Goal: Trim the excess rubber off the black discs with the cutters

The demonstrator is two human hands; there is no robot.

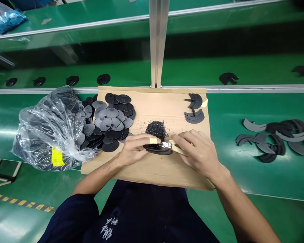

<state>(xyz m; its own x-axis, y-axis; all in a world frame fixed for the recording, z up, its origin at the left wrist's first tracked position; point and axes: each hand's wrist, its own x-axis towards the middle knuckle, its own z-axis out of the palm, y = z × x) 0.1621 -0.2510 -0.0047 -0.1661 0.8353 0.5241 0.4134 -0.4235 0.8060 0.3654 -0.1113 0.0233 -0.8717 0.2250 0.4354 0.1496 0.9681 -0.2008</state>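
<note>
Over the cardboard, my left hand (135, 147) is closed on the left edge of a round black plastic part (158, 150), with pale tape round one finger. My right hand (199, 150) is closed round a pale, flat-handled tool (180, 150) whose working end I cannot make out. A white label with dark marks (166, 145) shows between the hands, against the black part. Just beyond them lies a small heap of black bits (156, 129). Left of the heap is a pile of black and grey oval discs (111, 119). Two crescent-shaped black pieces (194, 116) sit at the cardboard's upper right.
The cardboard sheet (152, 175) lies on a green bench. A clear plastic bag (50, 131) with a yellow label bulges at the left. More curved pieces (266, 143) are heaped at the right. A metal post (158, 44) rises behind; black parts (72, 80) line the strip beyond.
</note>
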